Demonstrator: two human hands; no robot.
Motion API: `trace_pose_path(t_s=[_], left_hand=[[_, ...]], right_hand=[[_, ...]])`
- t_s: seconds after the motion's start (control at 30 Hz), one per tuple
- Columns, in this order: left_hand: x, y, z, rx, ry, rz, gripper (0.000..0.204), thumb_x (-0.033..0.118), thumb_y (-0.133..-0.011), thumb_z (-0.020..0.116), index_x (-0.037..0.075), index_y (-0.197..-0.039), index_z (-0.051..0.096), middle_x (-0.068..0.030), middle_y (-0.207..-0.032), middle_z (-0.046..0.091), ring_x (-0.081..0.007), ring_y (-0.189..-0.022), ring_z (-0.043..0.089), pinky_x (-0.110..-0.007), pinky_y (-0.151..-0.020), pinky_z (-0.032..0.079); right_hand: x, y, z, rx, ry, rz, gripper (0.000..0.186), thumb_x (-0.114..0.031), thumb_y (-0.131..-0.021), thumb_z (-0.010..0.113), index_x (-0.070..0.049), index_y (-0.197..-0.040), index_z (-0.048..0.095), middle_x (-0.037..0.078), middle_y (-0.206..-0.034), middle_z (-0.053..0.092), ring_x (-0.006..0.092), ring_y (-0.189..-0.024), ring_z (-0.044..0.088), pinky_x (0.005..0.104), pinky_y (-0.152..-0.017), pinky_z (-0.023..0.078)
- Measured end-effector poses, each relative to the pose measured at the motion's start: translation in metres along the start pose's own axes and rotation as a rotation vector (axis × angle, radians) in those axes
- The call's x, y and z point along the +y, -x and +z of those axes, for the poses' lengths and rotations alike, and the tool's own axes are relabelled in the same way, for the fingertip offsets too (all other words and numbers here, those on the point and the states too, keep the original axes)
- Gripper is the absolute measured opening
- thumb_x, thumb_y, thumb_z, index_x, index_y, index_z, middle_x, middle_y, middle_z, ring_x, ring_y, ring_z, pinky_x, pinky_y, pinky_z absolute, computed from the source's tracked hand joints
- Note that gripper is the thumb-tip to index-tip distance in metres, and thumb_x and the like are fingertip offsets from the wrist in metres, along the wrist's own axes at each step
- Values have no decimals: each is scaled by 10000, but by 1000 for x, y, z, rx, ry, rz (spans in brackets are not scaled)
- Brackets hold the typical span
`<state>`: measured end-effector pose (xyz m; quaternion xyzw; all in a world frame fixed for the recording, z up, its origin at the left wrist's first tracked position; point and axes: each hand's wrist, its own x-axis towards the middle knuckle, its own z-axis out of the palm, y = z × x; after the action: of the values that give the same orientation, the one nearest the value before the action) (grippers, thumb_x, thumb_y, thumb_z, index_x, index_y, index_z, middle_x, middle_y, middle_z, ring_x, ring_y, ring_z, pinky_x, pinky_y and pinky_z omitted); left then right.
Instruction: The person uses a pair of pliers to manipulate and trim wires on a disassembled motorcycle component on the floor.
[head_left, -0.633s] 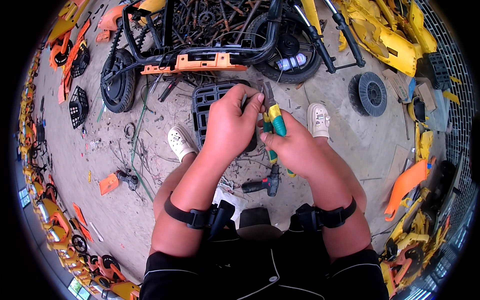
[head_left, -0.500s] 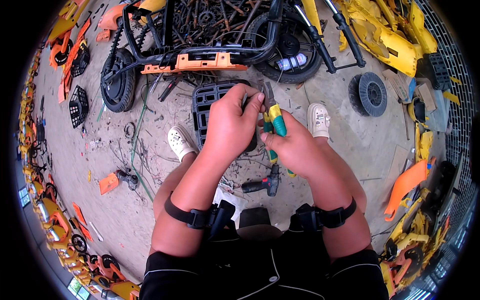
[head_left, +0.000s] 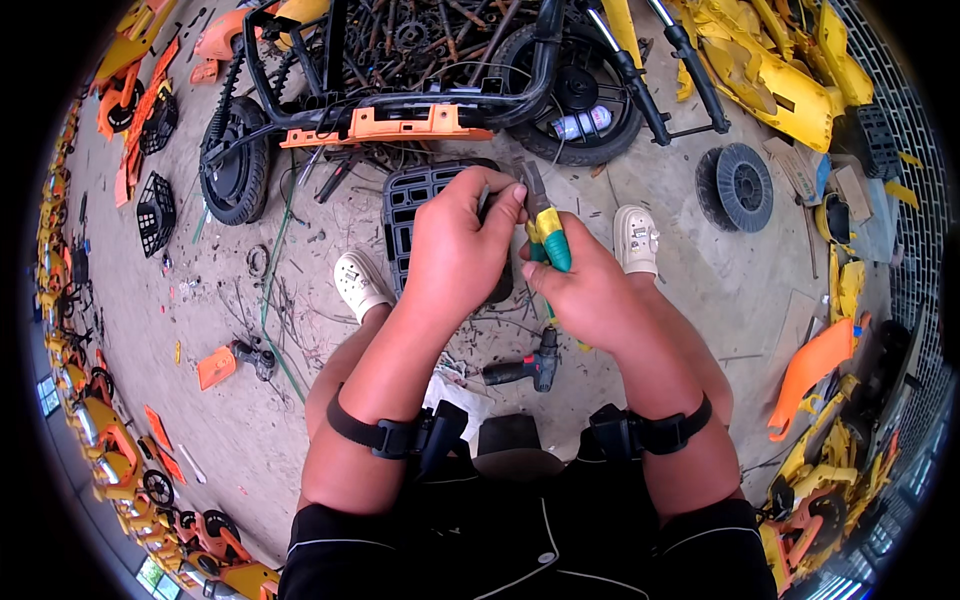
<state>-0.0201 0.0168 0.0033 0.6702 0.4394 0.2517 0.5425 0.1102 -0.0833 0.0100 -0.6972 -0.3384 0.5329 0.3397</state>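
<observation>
My right hand is wrapped round pliers with yellow and green handles. Their metal jaws point up and away from me, right beside the fingertips of my left hand. The left thumb and fingers are pinched together. A thin dark sliver shows between them, too small and covered to name. Beneath the left hand, a black plastic grid-like crate lies on the floor, partly hidden. A cordless drill rests on the ground between my legs, below the pliers.
Ahead stands a black vehicle frame with an orange strip, its wheels and a heap of rusty metal parts. A grey spool lies to the right, near yellow plastic panels. An orange panel lies farther right; a black basket sits left.
The pliers' handles look closer together, with less of the lower handle showing. Both hands have shifted only slightly.
</observation>
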Motion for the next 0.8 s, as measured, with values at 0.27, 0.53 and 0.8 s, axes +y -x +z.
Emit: trace_pose_path(t_s=[0.27, 0.53, 0.8], left_hand=[[4, 1, -4, -17, 118, -52, 123, 83, -1005, 651, -38, -1027, 640, -44, -876, 701, -75, -815, 633, -239, -735, 519], [3, 2, -12, -14, 84, -39, 130, 73, -981, 682, -35, -1047, 650, -36, -881, 701, -63, -812, 631, -226, -719, 515], [7, 4, -19, 8, 135, -39, 123, 72, -964, 702, -29, -1022, 661, -16, -854, 688, -41, -770, 605, -213, -677, 501]], right_hand=[[1, -2, 1, -35, -69, -51, 452, -128, -925, 663, -6, -1314, 470, 139, -1071, 682, 287, -995, 680, 396, -870, 517], [0, -4, 14, 56, -13, -21, 450, -167, -933, 671, -21, -1312, 477, 172, -1051, 667, 334, -971, 671, 419, -845, 509], [12, -11, 22, 37, -83, -65, 441, -195, -939, 687, -14, -1295, 500, 169, -1055, 673, 333, -970, 677, 415, -841, 515]])
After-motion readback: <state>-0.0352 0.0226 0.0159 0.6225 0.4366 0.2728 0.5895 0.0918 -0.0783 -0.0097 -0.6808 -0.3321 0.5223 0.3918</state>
